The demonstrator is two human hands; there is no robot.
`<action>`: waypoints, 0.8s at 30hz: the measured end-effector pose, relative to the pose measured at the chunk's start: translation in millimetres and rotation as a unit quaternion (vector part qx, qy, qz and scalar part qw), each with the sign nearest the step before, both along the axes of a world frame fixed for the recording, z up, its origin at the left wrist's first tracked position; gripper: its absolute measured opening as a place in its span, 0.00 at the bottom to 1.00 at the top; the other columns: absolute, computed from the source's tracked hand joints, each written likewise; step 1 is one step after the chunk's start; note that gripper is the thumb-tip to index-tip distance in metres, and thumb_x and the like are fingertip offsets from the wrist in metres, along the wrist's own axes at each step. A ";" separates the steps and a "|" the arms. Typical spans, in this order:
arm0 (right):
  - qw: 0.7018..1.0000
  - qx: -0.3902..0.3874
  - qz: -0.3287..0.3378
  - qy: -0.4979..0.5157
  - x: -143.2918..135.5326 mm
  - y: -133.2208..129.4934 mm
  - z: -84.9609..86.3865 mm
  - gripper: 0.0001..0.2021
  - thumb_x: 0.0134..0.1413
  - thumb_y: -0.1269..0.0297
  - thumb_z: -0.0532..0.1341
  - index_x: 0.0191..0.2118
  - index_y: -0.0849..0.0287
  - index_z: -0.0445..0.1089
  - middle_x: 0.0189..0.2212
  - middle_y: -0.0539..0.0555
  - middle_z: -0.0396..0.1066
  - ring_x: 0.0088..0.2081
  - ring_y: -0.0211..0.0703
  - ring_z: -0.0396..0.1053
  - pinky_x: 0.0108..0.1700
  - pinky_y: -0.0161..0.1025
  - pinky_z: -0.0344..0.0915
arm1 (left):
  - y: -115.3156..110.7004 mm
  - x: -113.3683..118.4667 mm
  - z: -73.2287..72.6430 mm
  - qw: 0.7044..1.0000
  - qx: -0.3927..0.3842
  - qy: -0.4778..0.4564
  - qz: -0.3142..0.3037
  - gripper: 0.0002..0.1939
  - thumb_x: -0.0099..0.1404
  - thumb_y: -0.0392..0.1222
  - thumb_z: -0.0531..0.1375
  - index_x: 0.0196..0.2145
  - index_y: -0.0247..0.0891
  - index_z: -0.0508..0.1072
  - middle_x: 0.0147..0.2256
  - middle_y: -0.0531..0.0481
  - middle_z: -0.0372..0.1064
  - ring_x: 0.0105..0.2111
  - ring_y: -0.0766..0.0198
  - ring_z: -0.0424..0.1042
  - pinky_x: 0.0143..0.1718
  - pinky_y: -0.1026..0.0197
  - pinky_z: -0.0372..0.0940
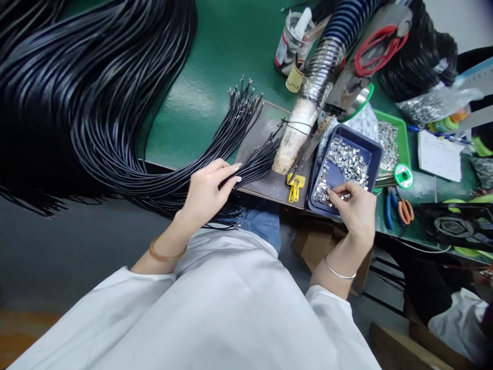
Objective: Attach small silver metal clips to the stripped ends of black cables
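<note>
Black cables (115,103) swept in a thick bundle across the left of the green bench (215,31), curving toward the person, probably so that their stripped ends came within reach. One group of ends fanned out on the bench; another lay on the board (275,113), pointing toward the nozzle (292,141).

The left hand (204,192) reached over the bundle from the near side, palm down. Its thumb and forefinger were a narrow gap apart at the cables on the board's near edge, seemingly to separate or steady one; whether a strand was gripped could not be told.

The nozzle, at the end of a ribbed hose (337,46), hung low over the board, perhaps to draw air from close by. A yellow clip (295,188) lay at the board's near edge, beside the blue tray (370,146).

Inside that tray, small metal parts (348,162) lay loose, its walls likely keeping them together. The right hand (360,210) came over the near edge, thumb and forefinger nearly closed among the parts; whether they pinched one was hidden.

Farther right, a green tray (404,139) held more parts, with a spool (403,176), pliers (390,210) and a notepad (439,156) nearby, apparently handy but outside the working spot.
</note>
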State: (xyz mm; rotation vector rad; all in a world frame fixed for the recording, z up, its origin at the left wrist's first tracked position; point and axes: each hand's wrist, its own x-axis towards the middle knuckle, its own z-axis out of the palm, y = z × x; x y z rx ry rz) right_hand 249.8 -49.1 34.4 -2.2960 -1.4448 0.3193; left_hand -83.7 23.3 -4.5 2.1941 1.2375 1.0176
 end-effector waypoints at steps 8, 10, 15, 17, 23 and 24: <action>0.993 0.081 0.010 -0.080 0.4 2.4 -14.3 0.03 0.49 0.65 0.61 0.27 0.55 0.68 0.27 0.49 0.70 0.28 0.39 0.65 0.40 0.41 0.61 | 23.3 11.6 -19.4 0.920 -0.068 -0.350 0.166 0.08 0.66 0.43 0.63 0.41 0.37 0.78 0.39 0.47 0.77 0.34 0.67 0.74 0.33 0.67 0.69; 0.992 0.099 0.013 -0.080 0.0 1.4 -18.7 0.03 0.49 0.66 0.61 0.27 0.56 0.68 0.27 0.48 0.69 0.28 0.38 0.64 0.39 0.40 0.61 | 22.0 13.5 -15.6 0.891 -0.049 -0.413 0.183 0.08 0.66 0.45 0.64 0.39 0.39 0.76 0.38 0.49 0.77 0.31 0.70 0.73 0.33 0.67 0.69; 0.982 0.182 -0.001 -0.048 -7.0 0.1 -22.3 0.04 0.52 0.67 0.62 0.28 0.56 0.69 0.27 0.47 0.70 0.27 0.36 0.65 0.35 0.38 0.62 | 2.1 11.1 32.5 0.931 -0.143 -0.336 -0.010 0.08 0.60 0.40 0.69 0.38 0.40 0.79 0.27 0.54 0.72 0.21 0.72 0.63 0.22 0.68 0.59; 0.972 0.235 -0.008 -0.004 -14.7 0.0 -18.4 0.04 0.52 0.68 0.64 0.28 0.56 0.69 0.27 0.48 0.71 0.29 0.37 0.68 0.33 0.37 0.63 | -8.4 18.0 53.4 0.920 -0.241 -0.204 -0.230 0.13 0.57 0.39 0.71 0.41 0.39 0.81 0.23 0.55 0.70 0.19 0.72 0.60 0.20 0.68 0.56; 0.918 0.302 0.062 0.249 -47.2 -9.7 -3.0 0.09 0.51 0.68 0.68 0.27 0.56 0.67 0.28 0.46 0.72 0.23 0.33 0.69 0.24 0.33 0.65 | -39.2 75.4 36.5 0.727 -0.427 -0.155 -0.515 0.11 0.65 0.41 0.62 0.40 0.31 0.82 0.23 0.50 0.71 0.21 0.70 0.63 0.24 0.66 0.60; 0.912 0.294 0.079 0.276 -53.2 -12.3 -2.8 0.09 0.51 0.68 0.69 0.28 0.56 0.67 0.29 0.45 0.72 0.22 0.32 0.68 0.23 0.33 0.66 | -43.0 82.6 25.9 0.753 -0.458 -0.199 -0.429 0.12 0.65 0.41 0.61 0.38 0.30 0.81 0.23 0.50 0.70 0.21 0.70 0.63 0.23 0.67 0.60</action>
